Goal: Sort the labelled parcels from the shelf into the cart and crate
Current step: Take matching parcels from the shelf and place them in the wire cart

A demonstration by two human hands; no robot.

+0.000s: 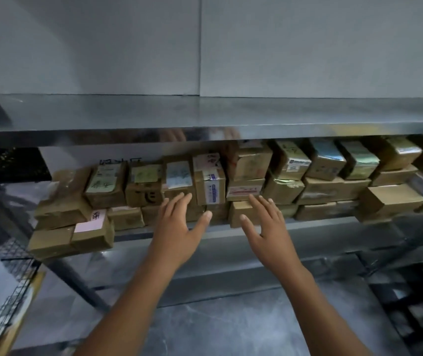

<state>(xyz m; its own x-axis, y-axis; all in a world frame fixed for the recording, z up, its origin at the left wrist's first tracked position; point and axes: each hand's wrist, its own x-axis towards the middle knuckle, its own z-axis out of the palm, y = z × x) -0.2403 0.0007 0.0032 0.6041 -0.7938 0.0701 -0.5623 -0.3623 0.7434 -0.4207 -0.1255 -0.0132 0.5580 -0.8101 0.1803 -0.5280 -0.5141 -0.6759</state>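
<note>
At the far left stands a wire-mesh cart (12, 286) with a paper sign hung on its side, probably marking which parcels belong in it. To its right, brown cardboard parcels (76, 227) sit in 2 or 3 rough layers along the metal shelf (333, 224), some at the left end jutting over its front edge. Most are small, boxy and wrapped in glossy tape, with paper labels on the top or front, so they can likely be read before lifting.

The left hand (177, 235) reaches toward the middle of the row, fingers straight and spread wide, holding nothing. Between the 2 hands a taller box with a white label (210, 186) stands upright. The right hand (272, 235) mirrors the left, also spread and empty. Whether either hand's fingertips touch cardboard I cannot tell. The pose suggests a 2-handed pickup of that middle box.

At the lower right, a dark slatted crate (416, 299) sits on the floor.
</note>
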